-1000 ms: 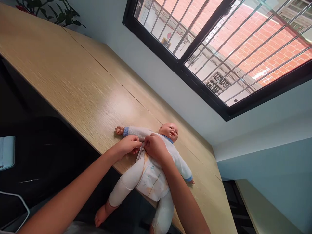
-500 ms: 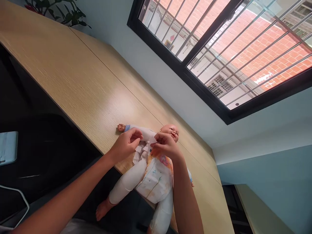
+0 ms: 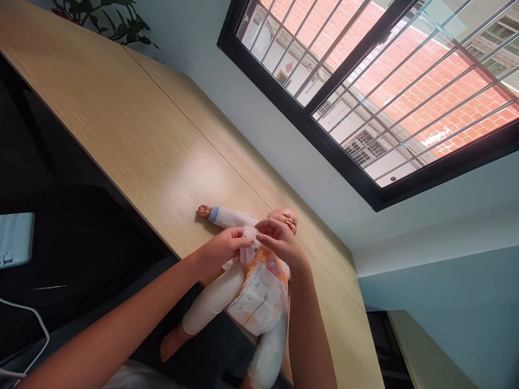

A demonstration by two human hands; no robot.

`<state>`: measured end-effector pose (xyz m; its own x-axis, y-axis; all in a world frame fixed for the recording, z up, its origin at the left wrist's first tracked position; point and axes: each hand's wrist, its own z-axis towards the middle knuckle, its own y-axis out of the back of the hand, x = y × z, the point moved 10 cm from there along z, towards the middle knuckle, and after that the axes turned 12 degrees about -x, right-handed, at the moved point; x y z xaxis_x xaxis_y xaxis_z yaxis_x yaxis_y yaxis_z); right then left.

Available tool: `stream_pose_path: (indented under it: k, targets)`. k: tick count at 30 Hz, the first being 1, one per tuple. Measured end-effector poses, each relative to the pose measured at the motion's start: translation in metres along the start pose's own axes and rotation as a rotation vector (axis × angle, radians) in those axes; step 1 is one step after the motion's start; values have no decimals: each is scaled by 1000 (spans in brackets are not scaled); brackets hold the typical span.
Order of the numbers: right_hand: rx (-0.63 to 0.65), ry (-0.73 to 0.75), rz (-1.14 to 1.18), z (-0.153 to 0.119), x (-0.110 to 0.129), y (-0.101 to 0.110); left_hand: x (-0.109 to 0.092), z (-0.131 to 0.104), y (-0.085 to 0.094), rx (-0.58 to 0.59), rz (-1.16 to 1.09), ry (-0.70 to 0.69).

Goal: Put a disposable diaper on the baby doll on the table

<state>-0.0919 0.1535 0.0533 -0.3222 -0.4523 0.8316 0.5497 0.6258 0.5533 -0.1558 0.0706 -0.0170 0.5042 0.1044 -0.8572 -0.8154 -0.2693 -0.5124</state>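
A baby doll [image 3: 223, 217] lies on its back at the table's front edge, its legs hanging over. It wears a white long-sleeved top with a blue cuff and a patterned diaper [image 3: 259, 300]. My left hand [image 3: 233, 243] pinches a thin whitish flap [image 3: 248, 233] at the side of the doll's waist. Over the doll's chest, my right hand [image 3: 278, 235] is bent close beside it, thumb and fingers near the flap's other side; whether they grip it is unclear. The doll's head shows just beyond my right hand.
The long wooden table [image 3: 121, 119] runs diagonally along the wall under a barred window [image 3: 308, 113]. A plant [image 3: 121, 27] stands at the upper left. A light-blue object [image 3: 16, 240] and a white cable [image 3: 38, 319] lie at the left.
My left hand has moved right and now holds the whitish flap, raised beside my right hand. The view has shifted slightly.
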Motion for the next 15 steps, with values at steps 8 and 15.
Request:
stream_pose_path:
  k: [8, 15]
  targets:
    - [33, -75, -225, 5, -17, -22, 4, 6, 29, -294, 475, -241]
    - [-117, 18, -479, 10, -20, -19, -5, 2, 76, -465, 1042, -294]
